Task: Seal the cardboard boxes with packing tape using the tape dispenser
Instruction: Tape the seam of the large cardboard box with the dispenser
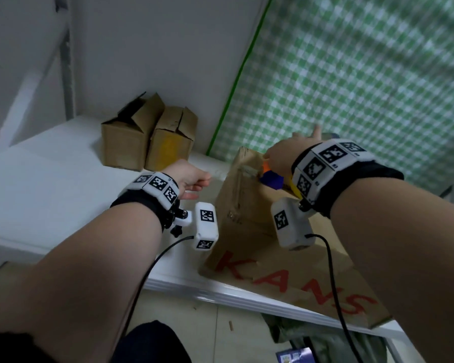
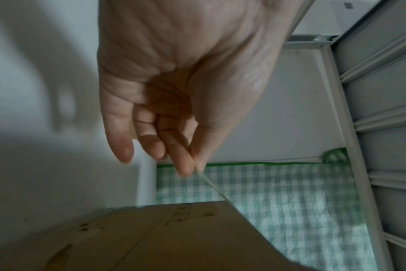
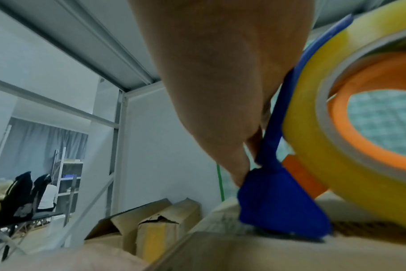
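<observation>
A large cardboard box (image 1: 249,221) with red letters lies on the white table (image 1: 50,195). My right hand (image 1: 286,155) grips the blue and orange tape dispenser (image 1: 271,178) and holds its blade end against the box's far top edge. The yellow tape roll (image 3: 350,159) and blue blade guard (image 3: 283,207) fill the right wrist view. My left hand (image 1: 194,179) is just left of that edge, with thumb and forefinger pinching the free end of the clear tape (image 2: 212,185), which runs taut to the box corner (image 2: 225,203).
Two smaller cardboard boxes (image 1: 147,134) with loose flaps stand at the back of the table by the white wall. A green checked cloth (image 1: 351,87) hangs behind the large box. Floor and a bag (image 1: 325,344) lie below the table's front edge.
</observation>
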### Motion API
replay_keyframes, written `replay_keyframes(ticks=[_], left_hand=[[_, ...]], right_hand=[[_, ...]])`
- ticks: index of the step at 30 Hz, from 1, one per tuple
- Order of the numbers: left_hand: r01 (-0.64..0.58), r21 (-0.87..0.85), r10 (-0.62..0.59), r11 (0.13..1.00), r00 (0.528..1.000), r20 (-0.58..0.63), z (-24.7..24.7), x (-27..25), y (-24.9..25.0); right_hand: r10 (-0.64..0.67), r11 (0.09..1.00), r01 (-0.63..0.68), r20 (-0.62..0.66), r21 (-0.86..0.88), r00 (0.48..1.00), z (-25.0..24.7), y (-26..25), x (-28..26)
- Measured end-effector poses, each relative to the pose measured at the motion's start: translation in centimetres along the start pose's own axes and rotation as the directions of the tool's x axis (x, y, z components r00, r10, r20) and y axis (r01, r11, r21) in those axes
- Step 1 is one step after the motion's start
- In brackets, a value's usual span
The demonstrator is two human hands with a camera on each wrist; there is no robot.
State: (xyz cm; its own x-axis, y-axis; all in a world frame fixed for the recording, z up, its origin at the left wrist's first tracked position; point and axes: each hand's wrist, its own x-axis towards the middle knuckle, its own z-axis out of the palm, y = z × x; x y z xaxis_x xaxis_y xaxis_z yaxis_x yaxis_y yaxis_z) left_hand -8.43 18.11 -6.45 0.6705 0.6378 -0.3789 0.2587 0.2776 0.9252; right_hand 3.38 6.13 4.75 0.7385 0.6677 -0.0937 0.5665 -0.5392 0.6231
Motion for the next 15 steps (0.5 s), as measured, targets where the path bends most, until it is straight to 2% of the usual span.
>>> replay_keyframes(ticks=[3,6,10,15], left_hand=[[-0.015,-0.011,0.015,1.000,0.999,0.047,0.1,0.3,-0.6],[-0.029,-0.012,0.029,1.000,0.997,0.074,0.4,0.6,-1.2],[-0.034,-0.016,0.036,0.999,0.993,0.110,0.9,0.9,-1.7],[-0.040,-0.011,0.041,0.999,0.990,0.137,1.0,0.9,-1.8]], right_hand=[[-0.158,0.987,0.157,0.174,0.019,0.972,-1.1,-1.7,0.0],[-0.273,0.960,0.281,0.217,-0.008,0.937,-2.8,-2.4,-1.4],[-0.294,0.948,0.313,0.228,-0.052,0.928,-3.2,-2.7,-2.0],[-0.269,0.951,0.294,0.220,-0.091,0.938,-3.3,-3.4,-2.4]])
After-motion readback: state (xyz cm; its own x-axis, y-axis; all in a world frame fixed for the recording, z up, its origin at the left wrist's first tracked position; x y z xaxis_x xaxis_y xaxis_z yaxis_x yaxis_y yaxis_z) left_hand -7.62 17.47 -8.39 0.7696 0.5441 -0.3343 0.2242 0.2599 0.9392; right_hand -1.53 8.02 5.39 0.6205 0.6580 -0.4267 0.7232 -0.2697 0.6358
